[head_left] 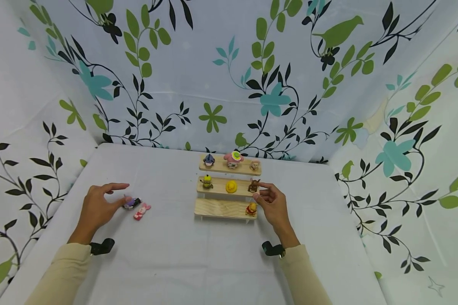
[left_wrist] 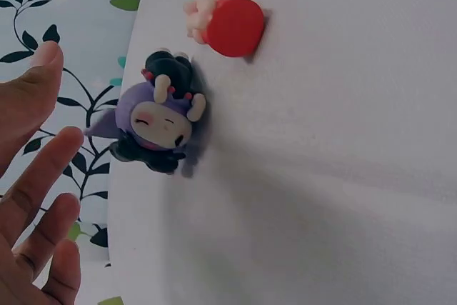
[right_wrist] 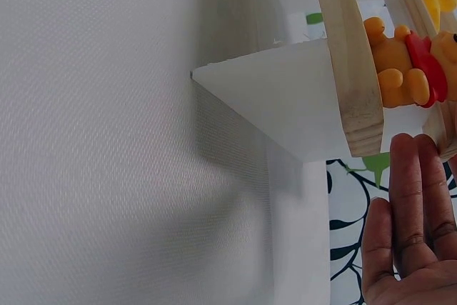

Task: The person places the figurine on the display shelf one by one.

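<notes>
My left hand [head_left: 100,207] hovers with thumb and index finger apart around a purple-and-black hooded figurine [left_wrist: 161,116], which lies on its side. Next to it a pink rabbit figurine [head_left: 141,211] lies with its red base [left_wrist: 235,27] showing. At the right end of a tiered wooden display stand [head_left: 221,208], my right hand [head_left: 272,203] has its index fingertip by a brown figurine [head_left: 253,185] on the middle tier and its thumb at that tier's front edge. In the right wrist view its other fingers [right_wrist: 407,205] reach toward the tier's end; thumb and index are outside that view.
A yellow bear figurine in a red shirt [right_wrist: 410,62] sits at the lowest tier's right end. The middle tier also holds a yellow-green figurine [head_left: 207,182] and a yellow one [head_left: 231,186]. Several figurines, including a pink one [head_left: 233,159], stand on the top tier. White cloth covers the table [head_left: 168,262].
</notes>
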Available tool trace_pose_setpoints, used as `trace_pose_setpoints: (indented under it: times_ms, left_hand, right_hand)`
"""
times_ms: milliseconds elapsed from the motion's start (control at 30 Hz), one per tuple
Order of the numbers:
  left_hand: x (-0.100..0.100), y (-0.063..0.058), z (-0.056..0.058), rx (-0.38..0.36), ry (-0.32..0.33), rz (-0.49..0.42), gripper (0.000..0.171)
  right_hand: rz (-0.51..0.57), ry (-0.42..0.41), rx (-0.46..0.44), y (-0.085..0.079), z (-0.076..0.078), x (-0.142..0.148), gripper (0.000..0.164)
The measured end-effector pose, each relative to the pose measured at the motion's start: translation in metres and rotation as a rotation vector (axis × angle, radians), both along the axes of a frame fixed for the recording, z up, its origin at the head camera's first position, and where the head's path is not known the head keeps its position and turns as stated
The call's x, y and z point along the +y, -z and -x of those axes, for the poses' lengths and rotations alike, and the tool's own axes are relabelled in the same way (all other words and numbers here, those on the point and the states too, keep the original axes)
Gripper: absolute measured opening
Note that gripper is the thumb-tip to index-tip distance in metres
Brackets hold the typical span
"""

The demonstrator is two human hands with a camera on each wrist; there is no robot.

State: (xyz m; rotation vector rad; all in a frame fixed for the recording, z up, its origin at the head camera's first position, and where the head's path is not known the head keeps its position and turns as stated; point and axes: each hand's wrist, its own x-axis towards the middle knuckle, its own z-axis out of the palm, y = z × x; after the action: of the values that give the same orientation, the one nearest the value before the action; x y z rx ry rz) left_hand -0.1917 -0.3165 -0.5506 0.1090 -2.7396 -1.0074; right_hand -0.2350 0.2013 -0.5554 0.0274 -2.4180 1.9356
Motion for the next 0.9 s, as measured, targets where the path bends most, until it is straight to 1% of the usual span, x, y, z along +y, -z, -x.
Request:
trace_pose_setpoints:
  times_ms: [200, 367, 600, 900]
  left_hand:
    - [-0.008, 0.013, -0.001, -0.061, 0.036, -0.008, 0.048]
    - [-0.014, 0.019, -0.001, -0.116, 0.062, -0.025, 0.049]
    - [-0.021, 0.028, -0.002, -0.096, 0.097, -0.024, 0.046]
    - [-0.022, 0.034, -0.003, -0.098, 0.102, -0.014, 0.04]
  right_hand:
    - [-0.013, 0.007, 0.0, -0.001, -0.002, 0.003, 0.04]
    - [-0.015, 0.004, 0.003, 0.001, -0.001, 0.003, 0.04]
    - [-0.007, 0.003, 0.013, 0.001, -0.001, 0.0, 0.039]
    - [-0.002, -0.005, 0.009, 0.002, 0.0, 0.0, 0.039]
